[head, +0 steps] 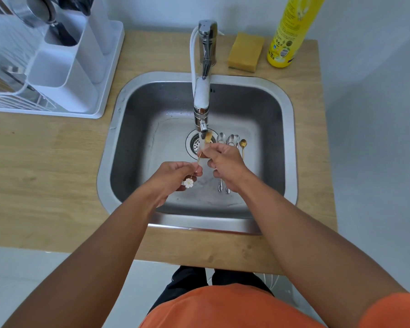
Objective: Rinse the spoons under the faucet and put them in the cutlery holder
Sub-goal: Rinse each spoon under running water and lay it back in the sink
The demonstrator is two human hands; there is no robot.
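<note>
A thin gold spoon (199, 157) with a white flower at its handle end is held over the sink, its bowl right under the faucet spout (202, 127). My left hand (173, 177) pinches the handle near the flower. My right hand (224, 162) grips the stem close to the bowl. Several more spoons (231, 140), silver ones and one gold, lie on the sink floor to the right of the drain, partly hidden by my right hand. The white cutlery holder (64, 67) stands on the dish rack at the left.
The steel sink (291, 129) is set in a wooden counter (45, 162). A yellow sponge (245, 52) and a yellow bottle (291, 31) stand behind it at the right. A white dish rack (100, 110) fills the back left corner.
</note>
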